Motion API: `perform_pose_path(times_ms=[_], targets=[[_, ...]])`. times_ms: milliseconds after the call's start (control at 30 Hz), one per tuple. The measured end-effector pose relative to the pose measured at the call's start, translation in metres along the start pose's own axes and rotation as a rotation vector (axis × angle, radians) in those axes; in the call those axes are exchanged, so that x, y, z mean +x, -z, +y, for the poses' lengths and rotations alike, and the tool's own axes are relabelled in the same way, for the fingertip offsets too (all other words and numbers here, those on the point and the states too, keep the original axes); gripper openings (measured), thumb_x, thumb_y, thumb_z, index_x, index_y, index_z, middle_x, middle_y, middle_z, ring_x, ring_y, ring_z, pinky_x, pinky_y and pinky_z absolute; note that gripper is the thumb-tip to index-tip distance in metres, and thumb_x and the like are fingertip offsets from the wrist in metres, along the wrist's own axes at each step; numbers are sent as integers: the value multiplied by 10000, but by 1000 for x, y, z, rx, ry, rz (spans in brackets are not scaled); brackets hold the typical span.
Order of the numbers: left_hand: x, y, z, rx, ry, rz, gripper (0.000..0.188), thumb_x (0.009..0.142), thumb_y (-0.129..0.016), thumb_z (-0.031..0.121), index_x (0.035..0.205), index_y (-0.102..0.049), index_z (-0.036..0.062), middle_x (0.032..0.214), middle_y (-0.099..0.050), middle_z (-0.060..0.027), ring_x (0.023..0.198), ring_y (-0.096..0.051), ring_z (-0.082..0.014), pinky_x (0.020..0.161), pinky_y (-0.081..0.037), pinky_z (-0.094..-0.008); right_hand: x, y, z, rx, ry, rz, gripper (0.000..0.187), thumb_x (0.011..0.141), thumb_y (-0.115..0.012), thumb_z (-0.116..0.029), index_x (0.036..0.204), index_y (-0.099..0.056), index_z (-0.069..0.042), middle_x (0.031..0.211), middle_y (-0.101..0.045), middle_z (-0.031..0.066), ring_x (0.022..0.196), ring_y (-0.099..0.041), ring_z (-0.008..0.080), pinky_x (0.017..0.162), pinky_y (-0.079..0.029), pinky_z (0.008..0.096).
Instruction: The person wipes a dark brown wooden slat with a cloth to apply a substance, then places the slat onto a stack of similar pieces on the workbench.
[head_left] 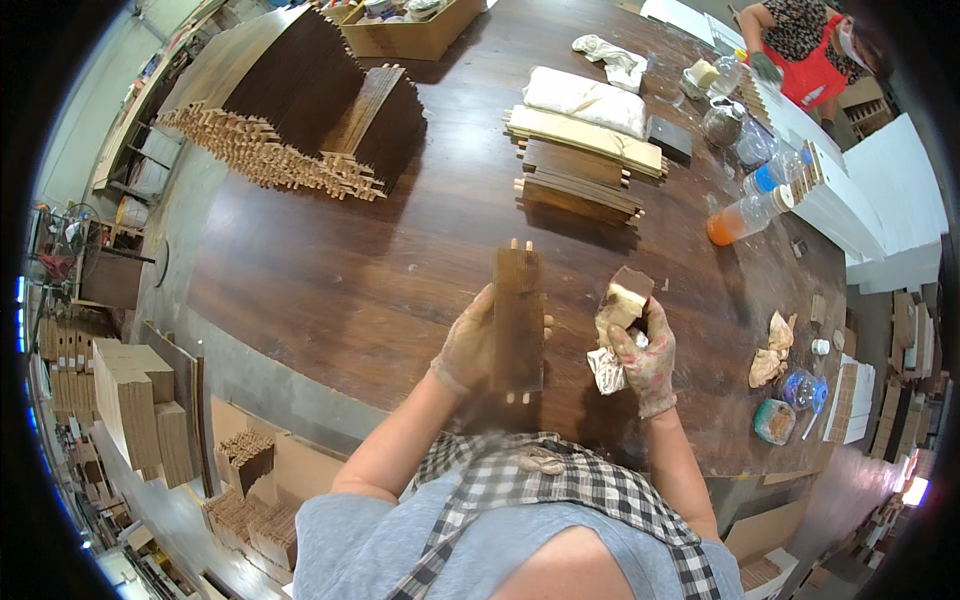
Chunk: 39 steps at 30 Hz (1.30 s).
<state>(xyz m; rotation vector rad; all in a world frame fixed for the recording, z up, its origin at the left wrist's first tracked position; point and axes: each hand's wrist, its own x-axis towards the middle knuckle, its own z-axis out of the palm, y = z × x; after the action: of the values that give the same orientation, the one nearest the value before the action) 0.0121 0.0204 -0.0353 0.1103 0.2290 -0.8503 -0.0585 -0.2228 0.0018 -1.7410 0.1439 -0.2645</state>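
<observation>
My left hand, in a stained light glove, grips a dark brown wooden slat held upright over the table. Pale dowel pins stick out of both its ends. To the right, my gloved right hand is closed around a cream foam block with a brown face on top. A crumpled white rag hangs below the block, against the same fingers. A small gap separates the block from the slat. Beyond both hands lies a short stack of similar brown slats with dowelled ends.
A large pile of dowelled slats fills the far left of the brown table. A white wrapped bundle lies behind the short stack. Bottles, one with orange liquid, stand at right. A co-worker in a red apron is at far right.
</observation>
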Motion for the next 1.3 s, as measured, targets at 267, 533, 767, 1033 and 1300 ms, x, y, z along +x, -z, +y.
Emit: perform_pose_path(times_ms=[267,533,767,1033,1300], targets=[[-14,-15,32,598,-171,158,609,1016,-510,440,1531,-362,150,1407,-513,-189,1227,-550,-335,1005,-508,-473,-4,6,4,-161,14,-16,530,865,-766,-164,1317,-547,3,1132,-653,82,1022,-632,179,905,-503,317],[24,-101,143,2452,-1194,464,725,916,-685,308,1545,-352,167,1384,-471,-202,1155,-513,-325,962,-476,-484,-16,6,8,107,-204,-19,439,894,-734,-96,1289,-562,-9,1004,-643,17,845,-599,94,759,-499,236],[80,-138,252,2832,-1072,1195,616,891,-673,333,1461,-459,244,1391,-505,-102,1210,-501,-387,935,-477,-537,-15,11,26,136,-133,24,470,866,-752,-51,1297,-568,-21,1041,-650,22,828,-586,67,696,-494,216],[90,-108,275,3055,-897,1403,393,903,-608,267,1292,-608,212,1206,-587,-55,1096,-575,-303,809,-516,-500,-18,26,32,-136,-19,127,485,856,-767,-161,1273,-573,-5,1041,-690,103,915,-659,183,819,-533,329],[145,-59,107,2995,-1144,-19,739,819,-766,212,1478,-435,160,1432,-481,-151,1306,-464,-323,1077,-412,-447,-16,20,27,-6,-199,109,532,855,-788,-175,1293,-552,14,1093,-686,93,978,-663,176,845,-531,312]])
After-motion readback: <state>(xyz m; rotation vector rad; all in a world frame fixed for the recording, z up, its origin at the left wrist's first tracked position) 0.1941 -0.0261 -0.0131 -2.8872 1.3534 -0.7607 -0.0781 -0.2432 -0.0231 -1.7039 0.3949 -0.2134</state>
